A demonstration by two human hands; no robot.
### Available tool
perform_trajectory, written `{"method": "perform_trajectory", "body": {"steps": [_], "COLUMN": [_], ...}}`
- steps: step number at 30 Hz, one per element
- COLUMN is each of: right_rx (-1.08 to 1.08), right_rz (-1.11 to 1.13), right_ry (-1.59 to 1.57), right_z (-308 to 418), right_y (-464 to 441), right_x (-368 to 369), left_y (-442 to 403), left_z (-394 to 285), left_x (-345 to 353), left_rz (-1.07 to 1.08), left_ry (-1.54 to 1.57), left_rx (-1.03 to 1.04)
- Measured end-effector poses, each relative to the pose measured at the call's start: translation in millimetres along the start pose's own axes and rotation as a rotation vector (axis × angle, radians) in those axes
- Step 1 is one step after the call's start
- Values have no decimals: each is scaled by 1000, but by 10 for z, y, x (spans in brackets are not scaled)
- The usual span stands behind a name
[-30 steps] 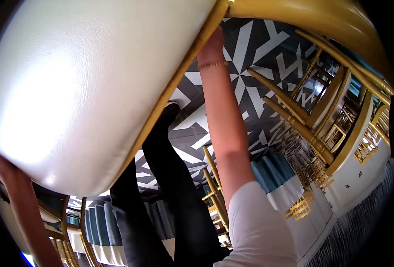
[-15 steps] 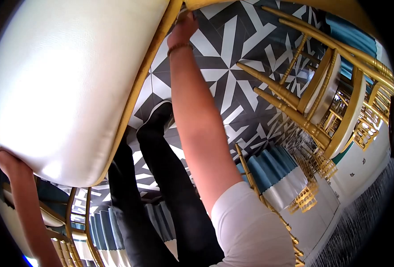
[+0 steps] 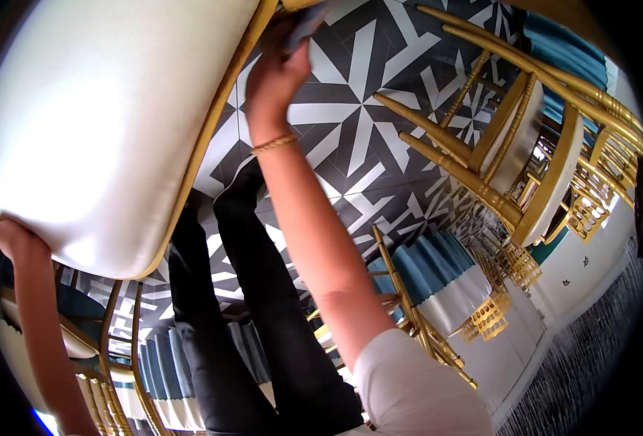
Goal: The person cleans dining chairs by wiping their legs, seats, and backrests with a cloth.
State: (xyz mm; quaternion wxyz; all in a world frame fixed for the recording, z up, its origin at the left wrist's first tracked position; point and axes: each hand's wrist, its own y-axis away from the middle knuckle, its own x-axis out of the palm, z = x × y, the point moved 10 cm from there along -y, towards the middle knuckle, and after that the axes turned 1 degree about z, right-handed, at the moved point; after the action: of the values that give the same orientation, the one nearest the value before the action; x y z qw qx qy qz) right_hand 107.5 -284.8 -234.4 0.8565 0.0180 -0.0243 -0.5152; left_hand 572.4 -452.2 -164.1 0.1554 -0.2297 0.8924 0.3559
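A chair with a glossy white padded seat (image 3: 103, 131) and a gold-coloured wooden frame (image 3: 216, 138) fills the upper left, very close to me. My left hand (image 3: 15, 236) is against the lower left edge of the seat, its fingers hidden behind it. My right hand (image 3: 278, 83), with a braided bracelet at the wrist, is beside the frame at the top. It is closed on a dark grey flat thing (image 3: 305, 27), smeared by motion, so its kind cannot be made out.
Several gold chairs (image 3: 495, 156) stand at the right on the black-and-white patterned floor (image 3: 361, 109). Tables with blue-and-white cloths (image 3: 437, 269) are behind. My legs (image 3: 256, 269) are below the seat. A dark streaked surface (image 3: 583, 356) lies at lower right.
My right hand has come back from the frame's far corner, towards me and slightly left, and the dark grey thing in it now shows. My left hand stays at the seat edge. The view has shifted slightly.
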Motion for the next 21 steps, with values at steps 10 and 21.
{"method": "perform_trajectory", "body": {"steps": [10, 21], "right_rx": [-95, -256], "right_rz": [394, 191], "right_ry": [386, 283], "right_z": [-157, 116], "right_y": [1265, 761], "right_x": [466, 350], "left_y": [37, 85], "left_z": [-64, -50], "left_x": [50, 82], "left_rz": [-22, -47], "left_ry": [-20, -43], "left_rx": [25, 22]}}
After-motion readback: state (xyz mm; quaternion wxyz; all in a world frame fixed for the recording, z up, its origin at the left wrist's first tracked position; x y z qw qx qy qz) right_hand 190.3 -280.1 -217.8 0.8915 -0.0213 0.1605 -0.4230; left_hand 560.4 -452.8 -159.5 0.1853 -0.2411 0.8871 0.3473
